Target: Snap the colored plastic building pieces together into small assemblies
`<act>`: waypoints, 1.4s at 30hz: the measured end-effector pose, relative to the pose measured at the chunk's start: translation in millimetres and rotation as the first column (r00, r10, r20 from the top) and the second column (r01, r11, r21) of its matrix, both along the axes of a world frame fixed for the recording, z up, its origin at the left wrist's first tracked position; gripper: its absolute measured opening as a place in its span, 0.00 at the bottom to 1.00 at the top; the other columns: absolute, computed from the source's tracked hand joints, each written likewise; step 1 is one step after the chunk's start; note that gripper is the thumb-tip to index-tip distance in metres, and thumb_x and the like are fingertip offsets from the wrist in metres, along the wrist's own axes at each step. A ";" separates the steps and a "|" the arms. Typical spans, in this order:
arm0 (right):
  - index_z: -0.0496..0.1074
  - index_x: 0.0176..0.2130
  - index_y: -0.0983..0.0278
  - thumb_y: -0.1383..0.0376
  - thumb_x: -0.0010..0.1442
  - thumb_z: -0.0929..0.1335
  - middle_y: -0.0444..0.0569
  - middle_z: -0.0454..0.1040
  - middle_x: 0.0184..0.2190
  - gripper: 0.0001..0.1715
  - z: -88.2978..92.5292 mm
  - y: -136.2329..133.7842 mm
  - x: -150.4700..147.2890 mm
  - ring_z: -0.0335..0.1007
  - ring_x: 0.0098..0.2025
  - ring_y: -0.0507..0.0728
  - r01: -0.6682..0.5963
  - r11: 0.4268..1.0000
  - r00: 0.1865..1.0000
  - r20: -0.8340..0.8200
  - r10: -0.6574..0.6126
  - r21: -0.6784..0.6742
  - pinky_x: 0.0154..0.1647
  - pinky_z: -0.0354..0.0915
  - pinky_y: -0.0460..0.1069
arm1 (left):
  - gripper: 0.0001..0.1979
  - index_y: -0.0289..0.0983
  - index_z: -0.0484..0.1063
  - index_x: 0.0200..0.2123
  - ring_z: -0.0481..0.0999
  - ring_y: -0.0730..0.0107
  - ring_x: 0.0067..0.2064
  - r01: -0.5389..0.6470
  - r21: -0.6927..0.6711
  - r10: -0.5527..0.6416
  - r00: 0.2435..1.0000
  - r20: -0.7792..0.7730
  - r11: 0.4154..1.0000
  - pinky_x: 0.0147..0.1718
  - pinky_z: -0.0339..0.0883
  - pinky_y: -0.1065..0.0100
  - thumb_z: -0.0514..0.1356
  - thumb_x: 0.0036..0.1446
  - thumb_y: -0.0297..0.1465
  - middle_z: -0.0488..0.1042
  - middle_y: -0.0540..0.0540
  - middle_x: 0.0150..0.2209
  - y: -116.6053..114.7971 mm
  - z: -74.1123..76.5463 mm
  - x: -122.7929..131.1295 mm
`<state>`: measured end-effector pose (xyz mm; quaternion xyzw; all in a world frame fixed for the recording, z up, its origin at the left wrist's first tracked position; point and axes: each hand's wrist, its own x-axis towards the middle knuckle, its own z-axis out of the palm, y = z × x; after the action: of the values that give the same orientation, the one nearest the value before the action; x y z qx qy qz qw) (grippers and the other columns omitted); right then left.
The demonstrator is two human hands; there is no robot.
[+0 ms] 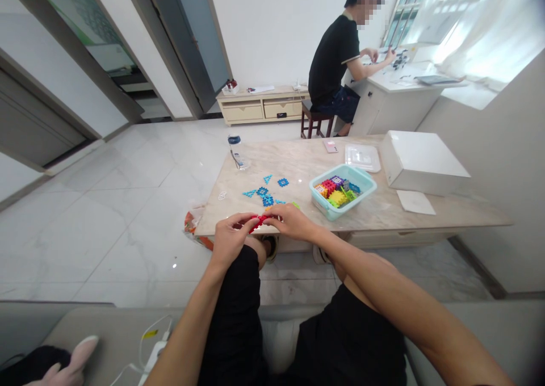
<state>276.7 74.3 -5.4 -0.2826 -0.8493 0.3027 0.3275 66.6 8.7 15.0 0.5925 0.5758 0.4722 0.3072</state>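
Note:
Red plastic interlocking pieces [258, 222] are pinched between my two hands, over the near edge of the table. My left hand [230, 235] grips them from the left, fingers closed. From the right, my right hand [292, 221] closes thumb and fingers on the same red plastic; my fingers hide much of it. Just beyond my hands lie several blue interlocking pieces [267, 200], some square and some triangular. Bits of orange and green plastic show beside my right fingers. To the right stands a light-blue tub [331, 211] holding pieces of many colours.
On the table [204, 218] are a clear bottle [238, 158], a pink phone-like item [330, 146], a clear lid [361, 158], a white box [426, 162] and white paper [415, 202]. Another person [334, 57] sits at a white desk behind. A power strip [153, 360] lies at lower left.

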 end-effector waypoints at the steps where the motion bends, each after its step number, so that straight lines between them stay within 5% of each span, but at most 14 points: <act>1: 0.85 0.46 0.60 0.65 0.72 0.72 0.48 0.86 0.40 0.08 0.6 -0.4 -0.2 0.77 0.40 0.55 -0.003 1.000 1.000 -0.016 0.003 -0.011 0.43 0.64 0.48 | 0.14 0.38 0.88 0.40 0.84 0.62 0.35 -0.002 0.002 0.002 1.000 -0.002 1.000 0.36 0.76 0.66 0.72 0.59 0.43 0.87 0.43 0.37 0.0 -0.3 -0.2; 9: 0.84 0.44 0.61 0.61 0.69 0.73 0.44 0.82 0.32 0.08 1.6 -2.8 -1.2 0.71 0.30 0.51 -0.030 0.981 0.994 -0.111 0.009 -0.190 0.35 0.62 0.46 | 0.12 0.39 0.87 0.40 0.83 0.63 0.34 0.003 0.047 -0.002 1.000 -0.031 0.999 0.36 0.77 0.65 0.70 0.61 0.40 0.87 0.44 0.39 0.4 0.0 -1.9; 16: 0.84 0.41 0.63 0.57 0.65 0.75 0.45 0.82 0.34 0.12 -2.9 -10.1 -12.6 0.70 0.32 0.52 -0.029 0.950 0.965 -0.255 -0.054 -0.311 0.34 0.64 0.46 | 0.11 0.38 0.87 0.40 0.83 0.64 0.35 0.022 0.084 -0.025 0.999 0.039 0.996 0.37 0.77 0.66 0.71 0.61 0.39 0.86 0.44 0.39 0.8 0.5 -2.8; 31: 0.79 0.33 0.62 0.57 0.65 0.75 0.42 0.73 0.25 0.13 0.2 -15.7 -18.4 0.65 0.29 0.51 0.101 0.985 0.945 -0.295 -0.140 -0.142 0.32 0.60 0.47 | 0.14 0.37 0.84 0.42 0.82 0.65 0.36 -0.006 0.045 -0.001 0.990 0.139 0.999 0.36 0.75 0.67 0.71 0.61 0.42 0.85 0.45 0.39 0.2 4.9 2.7; 42: 0.78 0.33 0.62 0.55 0.66 0.74 0.43 0.74 0.26 0.15 3.7 -16.0 -16.8 0.67 0.29 0.52 0.111 0.979 0.943 -0.293 -0.158 -0.170 0.32 0.62 0.47 | 0.16 0.37 0.83 0.42 0.82 0.64 0.36 0.022 0.034 -0.026 0.992 0.128 0.999 0.37 0.75 0.66 0.71 0.60 0.44 0.85 0.44 0.38 0.6 3.4 1.1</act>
<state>259.9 58.3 -1.7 -0.3140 -0.7417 0.3832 0.4522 67.7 9.2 18.4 0.5728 0.5400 0.5149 0.3393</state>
